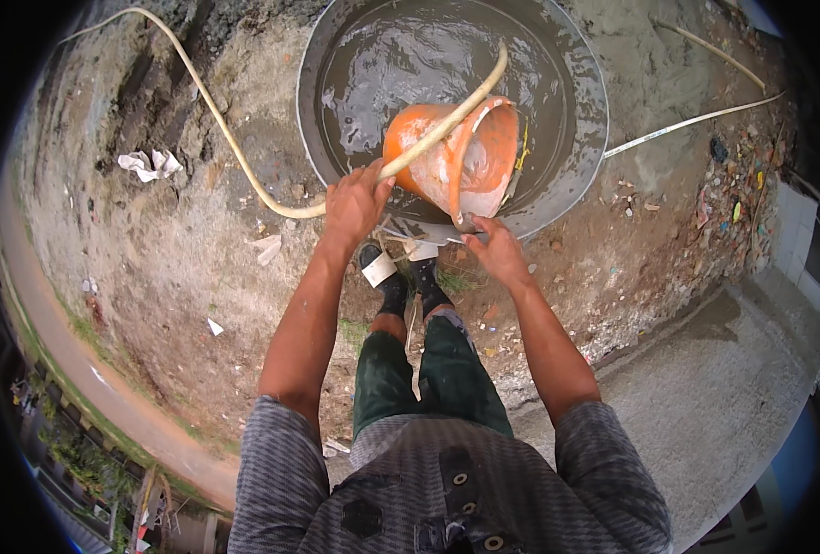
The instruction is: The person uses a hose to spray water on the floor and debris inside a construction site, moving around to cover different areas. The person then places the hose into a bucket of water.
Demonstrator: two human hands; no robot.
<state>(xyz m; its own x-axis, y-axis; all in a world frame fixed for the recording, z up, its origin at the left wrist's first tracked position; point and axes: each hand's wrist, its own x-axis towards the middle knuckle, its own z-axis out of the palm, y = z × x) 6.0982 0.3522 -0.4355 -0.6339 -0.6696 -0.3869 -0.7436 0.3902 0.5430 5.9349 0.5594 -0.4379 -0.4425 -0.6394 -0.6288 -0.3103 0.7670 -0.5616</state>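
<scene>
A pale yellow hose (442, 127) crosses over an orange bucket, its free end pointing away from me above the water. My left hand (356, 205) is closed around the hose near the tub's near-left rim. The orange bucket (419, 138), smeared with grey, lies tilted on its side in the water, mouth facing right. At the near edge of its mouth, my right hand (497, 251) has its fingers closed on the bucket's rim. Both sit in a wide round tub (587, 97) of murky grey water (382, 55). Part of the bucket is hidden under the hose.
My feet in sandals (379, 270) stand close to the tub. The hose loops away over dirt on the left, past a crumpled white scrap (150, 165). Rubble and litter (738, 208) lie at right, beside a concrete slab (696, 369). A pale strip (687, 123) extends right of the tub.
</scene>
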